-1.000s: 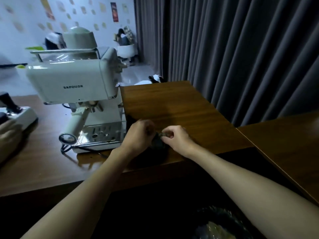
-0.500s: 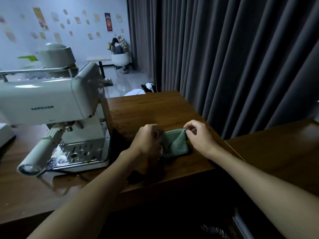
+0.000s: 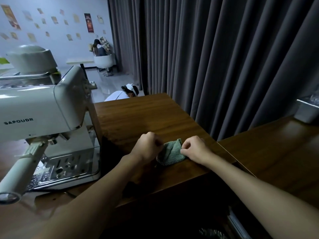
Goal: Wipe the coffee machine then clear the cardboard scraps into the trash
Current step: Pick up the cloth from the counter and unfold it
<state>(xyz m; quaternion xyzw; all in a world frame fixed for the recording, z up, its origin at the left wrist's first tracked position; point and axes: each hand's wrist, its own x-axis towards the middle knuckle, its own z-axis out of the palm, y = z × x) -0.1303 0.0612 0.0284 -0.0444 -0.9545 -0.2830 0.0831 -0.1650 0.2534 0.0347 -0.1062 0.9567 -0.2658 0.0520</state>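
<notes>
In the grip itself: green cloth (image 3: 171, 152), looped terry, nubbly and matt, with a tighter stitched hem. Directly under the grip: wooden tabletop (image 3: 146, 116), dark brown, smooth, streaky grain, low sheen. Left of the grip: coffee machine (image 3: 43, 107) in glossy cream plastic, smooth, catching highlights; below that, drip tray (image 3: 69, 167) of bright slotted metal, mirror-shiny; pale handle (image 3: 25, 168) of duller plastic toward the near left. Beyond and right of the grip: curtain (image 3: 224, 57), heavy grey cloth, matt, no shine.

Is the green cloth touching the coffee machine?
Apart. The head view shows brown tabletop between the green cloth and the coffee machine.
</notes>
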